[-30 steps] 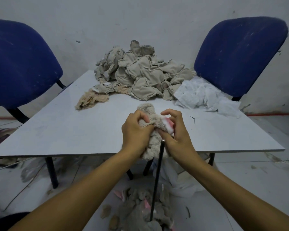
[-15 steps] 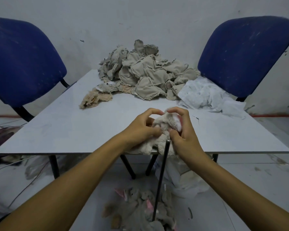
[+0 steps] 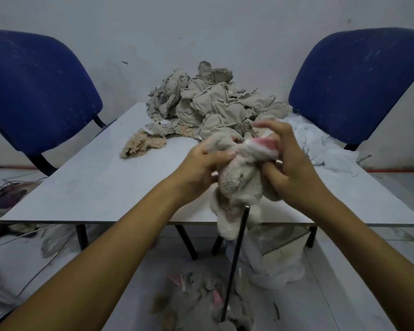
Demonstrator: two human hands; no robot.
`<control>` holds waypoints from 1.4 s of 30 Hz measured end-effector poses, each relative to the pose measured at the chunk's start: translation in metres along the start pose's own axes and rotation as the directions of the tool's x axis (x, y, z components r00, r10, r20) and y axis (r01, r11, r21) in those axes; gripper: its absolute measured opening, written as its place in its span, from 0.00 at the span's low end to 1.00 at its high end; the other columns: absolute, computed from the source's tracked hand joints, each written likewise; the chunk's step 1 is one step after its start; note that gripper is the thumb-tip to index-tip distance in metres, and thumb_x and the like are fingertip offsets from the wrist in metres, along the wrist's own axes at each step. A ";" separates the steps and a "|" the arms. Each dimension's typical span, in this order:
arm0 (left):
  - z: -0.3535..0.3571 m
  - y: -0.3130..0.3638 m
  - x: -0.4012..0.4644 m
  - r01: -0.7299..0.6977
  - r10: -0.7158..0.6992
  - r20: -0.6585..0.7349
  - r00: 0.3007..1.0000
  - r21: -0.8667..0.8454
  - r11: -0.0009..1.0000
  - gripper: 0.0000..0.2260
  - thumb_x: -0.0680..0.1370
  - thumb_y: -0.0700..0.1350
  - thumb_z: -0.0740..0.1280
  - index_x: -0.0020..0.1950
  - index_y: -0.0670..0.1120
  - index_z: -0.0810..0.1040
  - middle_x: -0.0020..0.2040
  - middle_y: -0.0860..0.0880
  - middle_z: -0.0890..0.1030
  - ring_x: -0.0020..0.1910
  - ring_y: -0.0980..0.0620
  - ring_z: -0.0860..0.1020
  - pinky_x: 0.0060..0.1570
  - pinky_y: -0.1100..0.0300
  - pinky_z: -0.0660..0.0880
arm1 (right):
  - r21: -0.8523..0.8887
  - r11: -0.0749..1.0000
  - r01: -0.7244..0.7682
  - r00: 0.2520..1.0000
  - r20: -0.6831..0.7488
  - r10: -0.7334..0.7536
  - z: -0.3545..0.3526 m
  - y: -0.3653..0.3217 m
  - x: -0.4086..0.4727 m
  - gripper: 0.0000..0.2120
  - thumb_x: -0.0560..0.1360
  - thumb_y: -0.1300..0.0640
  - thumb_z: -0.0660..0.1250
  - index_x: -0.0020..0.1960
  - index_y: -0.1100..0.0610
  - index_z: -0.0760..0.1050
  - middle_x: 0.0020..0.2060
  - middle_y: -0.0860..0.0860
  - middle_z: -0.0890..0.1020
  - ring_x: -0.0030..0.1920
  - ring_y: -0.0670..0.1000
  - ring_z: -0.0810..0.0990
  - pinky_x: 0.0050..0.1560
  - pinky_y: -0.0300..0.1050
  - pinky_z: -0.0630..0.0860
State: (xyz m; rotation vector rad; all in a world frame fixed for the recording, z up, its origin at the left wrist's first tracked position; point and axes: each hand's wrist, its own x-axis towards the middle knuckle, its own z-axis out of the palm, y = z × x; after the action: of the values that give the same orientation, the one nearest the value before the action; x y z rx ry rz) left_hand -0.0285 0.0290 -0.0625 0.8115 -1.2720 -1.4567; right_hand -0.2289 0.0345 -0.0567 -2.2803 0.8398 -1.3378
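1. The left chair (image 3: 34, 99) and the right chair (image 3: 354, 87) are blue. They stand on either side of the table (image 3: 86, 187).
2. At the far end of the table lies a big heap of tan cloth pieces (image 3: 213, 106). Some white cloth (image 3: 320, 144) lies just beside it on the right.
3. On the floor, near the person, is a floor pile (image 3: 201, 304) of grey and pink fuzzy toys.
4. A plastic bag (image 3: 277, 266) sits under the table. I cannot tell what is in it.
5. The soft toy (image 3: 242, 182) is floppy and is held up over the near edge of the table.
6. The left hand (image 3: 201, 168) has its fingers curled tight round one end of the toy. The right hand (image 3: 294, 168) grips the other side.
7. A thin black stick (image 3: 234, 263) leans up from the floor pile. Its top touches the bottom of the toy.
8. The pink ear (image 3: 264, 145) peeks out by the right fingers.
9. I think the ear is being worked into shape. To do it well, hold the body firmly, tug the ear slowly, and do not rip the seams.
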 end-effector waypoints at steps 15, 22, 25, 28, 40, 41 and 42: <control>-0.001 0.039 -0.013 -0.403 0.455 -0.003 0.890 0.461 0.791 0.04 0.70 0.41 0.76 0.39 0.46 0.82 0.36 0.51 0.81 0.39 0.49 0.80 0.39 0.52 0.80 | -0.186 0.983 0.007 0.994 -0.104 -0.027 -0.036 -0.022 0.002 0.17 0.75 0.54 0.69 0.63 0.45 0.74 0.51 0.45 0.81 0.49 0.44 0.81 0.44 0.37 0.80; -0.007 0.035 -0.016 -0.345 0.328 0.108 0.938 0.306 0.887 0.06 0.69 0.37 0.74 0.38 0.48 0.84 0.38 0.50 0.81 0.40 0.50 0.80 0.40 0.57 0.79 | -0.229 0.967 0.110 0.991 0.096 -0.090 -0.034 -0.021 0.000 0.17 0.77 0.59 0.68 0.65 0.49 0.74 0.51 0.51 0.82 0.47 0.51 0.80 0.46 0.47 0.80; -0.011 0.030 -0.019 -0.319 0.301 0.108 0.947 0.382 0.867 0.05 0.67 0.42 0.77 0.39 0.50 0.84 0.41 0.50 0.81 0.44 0.48 0.80 0.43 0.55 0.78 | -0.138 0.988 0.065 0.995 0.081 -0.054 -0.030 -0.018 -0.004 0.20 0.76 0.62 0.70 0.65 0.49 0.74 0.45 0.51 0.80 0.42 0.51 0.78 0.42 0.44 0.78; -0.021 0.029 -0.020 -0.206 0.144 0.170 0.975 0.438 0.875 0.05 0.69 0.47 0.75 0.43 0.48 0.84 0.44 0.47 0.82 0.45 0.49 0.79 0.43 0.57 0.77 | -0.121 0.991 -0.056 0.983 0.165 0.076 -0.030 -0.018 -0.003 0.20 0.75 0.50 0.67 0.65 0.38 0.72 0.43 0.45 0.79 0.45 0.48 0.79 0.46 0.39 0.78; -0.036 -0.031 0.022 0.028 0.070 -0.080 0.994 0.833 0.553 0.10 0.76 0.44 0.70 0.56 0.55 0.80 0.59 0.51 0.78 0.58 0.54 0.77 0.61 0.56 0.73 | -0.379 0.876 -0.297 0.866 0.279 0.414 0.030 0.056 0.011 0.10 0.79 0.54 0.66 0.59 0.46 0.79 0.56 0.46 0.80 0.52 0.45 0.78 0.52 0.39 0.72; -0.035 -0.038 0.032 0.028 0.077 -0.082 0.994 0.844 0.535 0.13 0.76 0.43 0.70 0.61 0.53 0.79 0.62 0.49 0.76 0.61 0.52 0.75 0.63 0.56 0.71 | -0.424 0.866 -0.265 0.865 0.293 0.408 0.038 0.066 0.019 0.12 0.79 0.55 0.66 0.61 0.48 0.78 0.59 0.49 0.79 0.57 0.49 0.77 0.56 0.42 0.71; -0.035 -0.044 0.041 0.030 0.092 -0.090 0.992 0.857 0.514 0.17 0.76 0.43 0.70 0.65 0.51 0.77 0.66 0.48 0.74 0.64 0.50 0.74 0.65 0.56 0.69 | -0.463 0.854 -0.238 0.867 0.295 0.402 0.045 0.077 0.029 0.14 0.78 0.56 0.66 0.64 0.50 0.77 0.62 0.51 0.77 0.61 0.52 0.75 0.60 0.45 0.69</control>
State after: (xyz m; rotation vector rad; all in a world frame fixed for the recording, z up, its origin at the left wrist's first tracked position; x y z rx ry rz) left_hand -0.0187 -0.0224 -0.1078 1.4911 -1.9217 -0.6175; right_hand -0.2027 -0.0422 -0.1036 -2.4326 1.3918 -0.5669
